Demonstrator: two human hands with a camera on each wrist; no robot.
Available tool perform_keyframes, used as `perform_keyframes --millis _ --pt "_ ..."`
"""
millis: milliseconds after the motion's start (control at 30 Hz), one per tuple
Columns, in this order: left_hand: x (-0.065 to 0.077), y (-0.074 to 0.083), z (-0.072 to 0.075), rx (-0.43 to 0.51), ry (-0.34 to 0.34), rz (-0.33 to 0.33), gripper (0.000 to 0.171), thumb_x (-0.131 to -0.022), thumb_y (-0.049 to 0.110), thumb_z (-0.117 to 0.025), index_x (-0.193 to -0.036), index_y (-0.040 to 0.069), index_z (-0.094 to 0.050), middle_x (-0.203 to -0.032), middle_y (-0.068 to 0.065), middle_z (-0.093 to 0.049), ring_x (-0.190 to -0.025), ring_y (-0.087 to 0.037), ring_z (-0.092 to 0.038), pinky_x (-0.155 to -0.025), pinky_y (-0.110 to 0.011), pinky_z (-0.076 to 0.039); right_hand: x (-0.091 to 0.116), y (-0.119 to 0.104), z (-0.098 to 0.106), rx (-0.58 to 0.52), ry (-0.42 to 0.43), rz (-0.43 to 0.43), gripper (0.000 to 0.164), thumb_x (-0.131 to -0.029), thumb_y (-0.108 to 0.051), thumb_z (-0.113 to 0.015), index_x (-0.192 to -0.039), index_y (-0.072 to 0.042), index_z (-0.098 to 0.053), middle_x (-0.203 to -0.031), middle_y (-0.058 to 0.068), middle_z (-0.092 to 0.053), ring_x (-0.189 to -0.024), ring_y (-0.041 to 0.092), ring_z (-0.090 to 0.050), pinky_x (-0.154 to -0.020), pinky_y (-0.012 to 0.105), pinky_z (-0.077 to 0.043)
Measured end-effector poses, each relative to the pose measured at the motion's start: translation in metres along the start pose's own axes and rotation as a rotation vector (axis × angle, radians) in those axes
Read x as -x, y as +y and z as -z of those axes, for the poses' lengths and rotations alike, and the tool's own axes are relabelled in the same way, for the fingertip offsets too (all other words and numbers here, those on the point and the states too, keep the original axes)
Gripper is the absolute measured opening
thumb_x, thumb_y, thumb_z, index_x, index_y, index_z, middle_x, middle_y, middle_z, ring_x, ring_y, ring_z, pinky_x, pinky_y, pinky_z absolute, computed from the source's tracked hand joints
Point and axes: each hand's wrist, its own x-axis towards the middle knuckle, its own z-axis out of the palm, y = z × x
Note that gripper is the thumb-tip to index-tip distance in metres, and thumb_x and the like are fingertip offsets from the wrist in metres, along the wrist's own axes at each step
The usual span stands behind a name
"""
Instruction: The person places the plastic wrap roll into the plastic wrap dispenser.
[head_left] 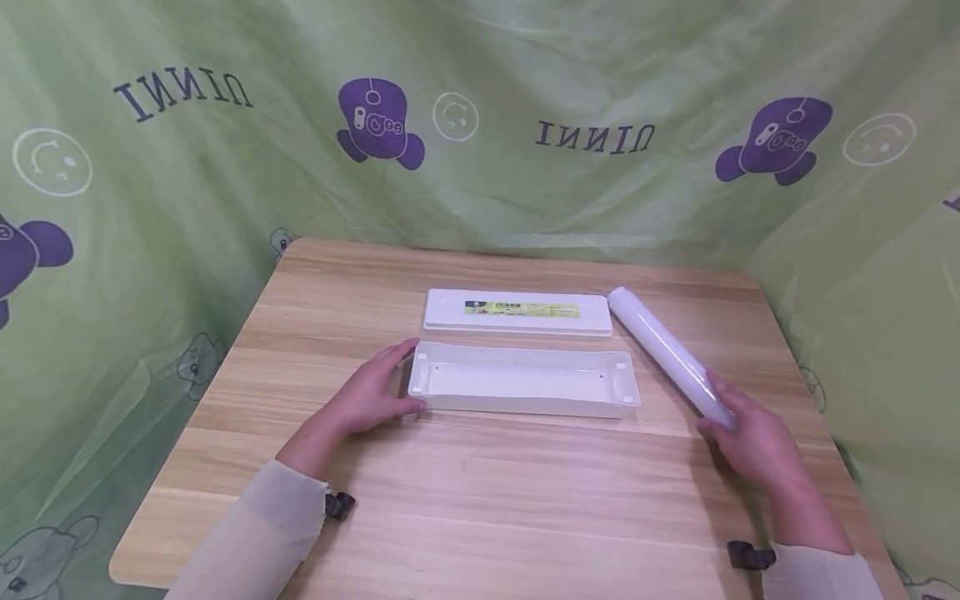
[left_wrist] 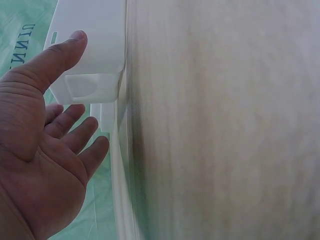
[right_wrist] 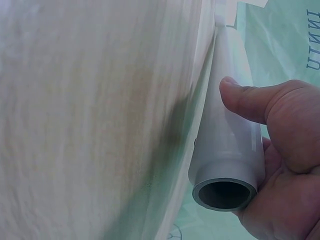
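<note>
A white rectangular plastic box (head_left: 525, 404), open at the top, lies in the middle of the wooden table. My left hand (head_left: 369, 393) is at its left end, thumb by the near corner and fingertips by the far corner. In the left wrist view the thumb (left_wrist: 67, 52) overlaps the box's side and the fingers are spread loosely beyond its end; contact is unclear. My right hand (head_left: 753, 437) holds the near end of a shiny white roll of cling film (head_left: 667, 350). In the right wrist view the roll's hollow core (right_wrist: 225, 195) faces the camera.
Behind the box lies a white lid (head_left: 446, 310) with a green and yellow label (head_left: 521, 309). The wooden tabletop (head_left: 480, 500) has rounded corners. A green curtain (head_left: 495, 200) with purple figures hangs around the back and sides.
</note>
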Motion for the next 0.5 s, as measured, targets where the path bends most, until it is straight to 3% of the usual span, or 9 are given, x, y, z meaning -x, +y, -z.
perform_keyframes --millis 500 --pt "-0.0002 0.0002 -0.0009 0.010 0.011 -0.019 0.110 -0.077 0.043 -0.092 -0.165 0.019 -0.029 -0.161 -0.015 -0.042 -0.148 -0.039 -0.038 -0.121 -0.058 -0.032 -0.0006 -0.0029 0.0064 -0.023 0.016 -0.018 0.085 -0.096 -0.018 -0.074 -0.165 -0.020 -0.025 -0.152 0.041 -0.035 -0.122 0.070 -0.044 -0.096 0.080 -0.039"
